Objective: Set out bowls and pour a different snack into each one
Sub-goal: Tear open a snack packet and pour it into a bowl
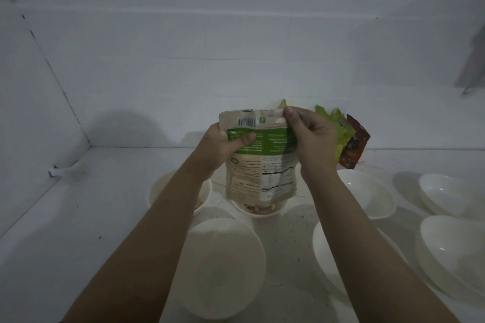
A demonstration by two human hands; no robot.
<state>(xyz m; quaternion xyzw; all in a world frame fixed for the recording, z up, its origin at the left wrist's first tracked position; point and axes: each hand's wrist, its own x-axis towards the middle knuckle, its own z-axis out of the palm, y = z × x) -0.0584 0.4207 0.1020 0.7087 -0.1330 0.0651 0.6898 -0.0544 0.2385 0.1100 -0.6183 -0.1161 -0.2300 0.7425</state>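
A beige and green snack pouch (262, 165) hangs upside down, its mouth just over a white bowl (258, 213) that holds pale snack pieces. My left hand (223, 145) grips the pouch's left side, thumb across the green band. My right hand (311, 136) pinches the upper right corner. Another white bowl (157, 186) at the back left, partly hidden by my left forearm, shows some snack inside. A large white bowl (223, 267) stands near me in the middle.
Yellow-green packets (341, 126) and a dark red packet (355, 147) lean against the back wall. Several more white bowls (372, 194) stand to the right on the white counter (78, 217). White walls close the left and back sides.
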